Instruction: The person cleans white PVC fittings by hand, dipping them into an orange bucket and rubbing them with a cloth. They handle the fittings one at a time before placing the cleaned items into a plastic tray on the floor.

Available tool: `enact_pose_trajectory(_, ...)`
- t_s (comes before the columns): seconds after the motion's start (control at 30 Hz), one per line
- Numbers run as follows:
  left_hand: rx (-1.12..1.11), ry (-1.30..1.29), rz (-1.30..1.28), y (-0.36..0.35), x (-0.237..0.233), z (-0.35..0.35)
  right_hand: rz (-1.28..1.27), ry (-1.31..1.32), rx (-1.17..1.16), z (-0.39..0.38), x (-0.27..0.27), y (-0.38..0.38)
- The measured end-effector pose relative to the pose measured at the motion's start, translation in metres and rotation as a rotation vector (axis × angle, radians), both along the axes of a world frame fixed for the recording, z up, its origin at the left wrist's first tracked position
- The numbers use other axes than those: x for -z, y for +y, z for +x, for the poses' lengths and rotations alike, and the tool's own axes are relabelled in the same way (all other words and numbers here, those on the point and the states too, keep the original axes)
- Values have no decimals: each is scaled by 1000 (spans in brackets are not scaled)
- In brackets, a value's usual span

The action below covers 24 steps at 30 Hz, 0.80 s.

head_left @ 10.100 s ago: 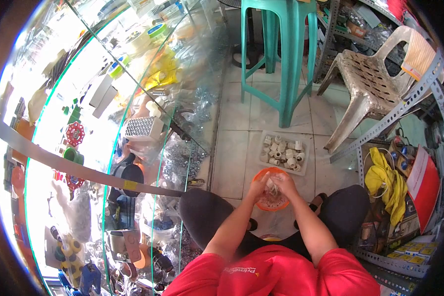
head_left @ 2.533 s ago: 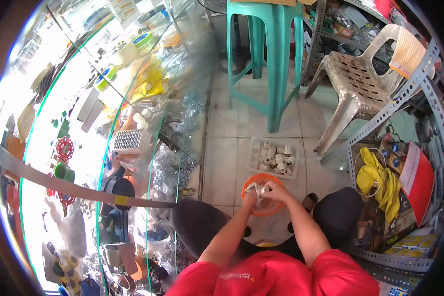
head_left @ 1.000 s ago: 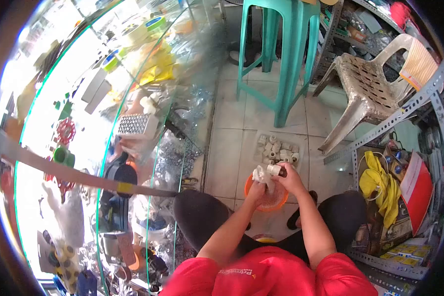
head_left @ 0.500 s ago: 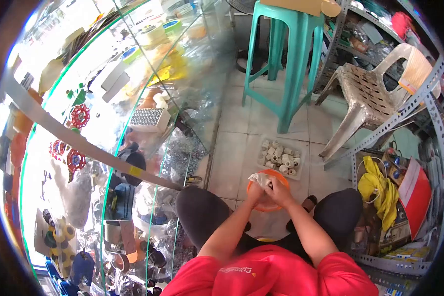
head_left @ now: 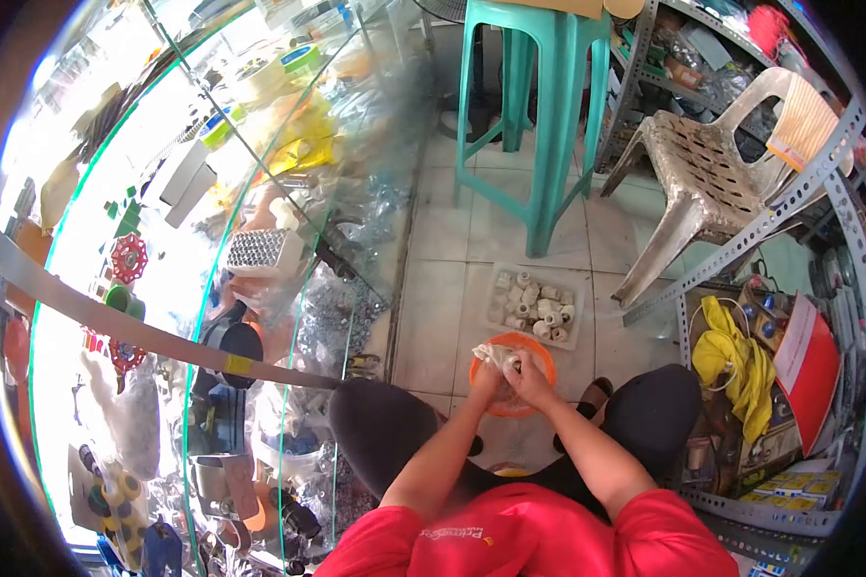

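- Crumpled whitish rag (head_left: 495, 356) above the orange basin (head_left: 551, 367), gripped by the closed left hand (head_left: 488, 381)
- Right hand (head_left: 533, 385) against the rag, fingers curled; its exact hold cannot be told
- Just beyond the grip, a clear tray (head_left: 580, 310) of white fittings (head_left: 548, 306) on pale floor tiles (head_left: 435, 322)
- Farther ahead, a green stool (head_left: 547, 130); a worn chair (head_left: 702, 159) right of it
- Left of the grip, crowded glass shelving (head_left: 303, 226)

The left hand (head_left: 489, 379) and right hand (head_left: 533, 385) hide the bowl's (head_left: 543, 357) middle and part of the white rag (head_left: 494, 356); glare blurs the counter's (head_left: 381, 338) left edge
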<state>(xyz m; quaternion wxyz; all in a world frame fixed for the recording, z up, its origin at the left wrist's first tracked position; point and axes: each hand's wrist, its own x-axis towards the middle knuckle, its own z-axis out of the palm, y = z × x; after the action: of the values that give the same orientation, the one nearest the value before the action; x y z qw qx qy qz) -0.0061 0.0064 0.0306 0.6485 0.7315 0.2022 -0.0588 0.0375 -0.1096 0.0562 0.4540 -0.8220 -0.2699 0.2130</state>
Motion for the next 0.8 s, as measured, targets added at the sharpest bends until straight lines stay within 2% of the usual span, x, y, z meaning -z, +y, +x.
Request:
enact_pose_trajectory(0.07, -232, 27, -274, -11, 8, -2, -89, -53, 24, -1, -12, 2)
enact_pose_trajectory(0.17, -257, 49, -250, -11, 40, -3, -164, -272, -29, -1, -15, -1)
enact_pose_trajectory(0.23, -195, 116, -310, 0, 42, 0, -187, -207, -68, 0, -22, -1)
enact_pose_trajectory(0.37, -264, 27, -560, 0, 41, 1, -135, 67, -53, 5, -17, -3)
enact_pose_trajectory(0.47, -350, 75, -552, 1, 44, 5, 133, 164, 61, 1, -5, -2)
enact_pose_trajectory(0.53, -408, 94, -464, -6, -15, 0, 126, 141, 131, -4, -17, 1)
enact_pose_trajectory(0.57, -371, 29, -455, -6, -14, 0, 125, 128, 168, -4, -22, 3)
enact_pose_trajectory(0.63, -288, -94, -440, -10, -2, -1, 54, -100, 65, 0, -18, 2)
enact_pose_trajectory(0.67, -301, -88, -525, -11, 12, 2, 19, -217, 15, 3, -16, 1)
enact_pose_trajectory(0.7, -312, -80, -610, -11, 38, 4, 3, -217, 3, 4, -16, 0)
enact_pose_trajectory(0.73, -324, -70, -695, -12, 43, 5, -12, -215, -8, 4, -17, -1)
enact_pose_trajectory(0.8, -125, -166, -251, -5, 46, -1, -28, -159, -2, 3, -17, -1)
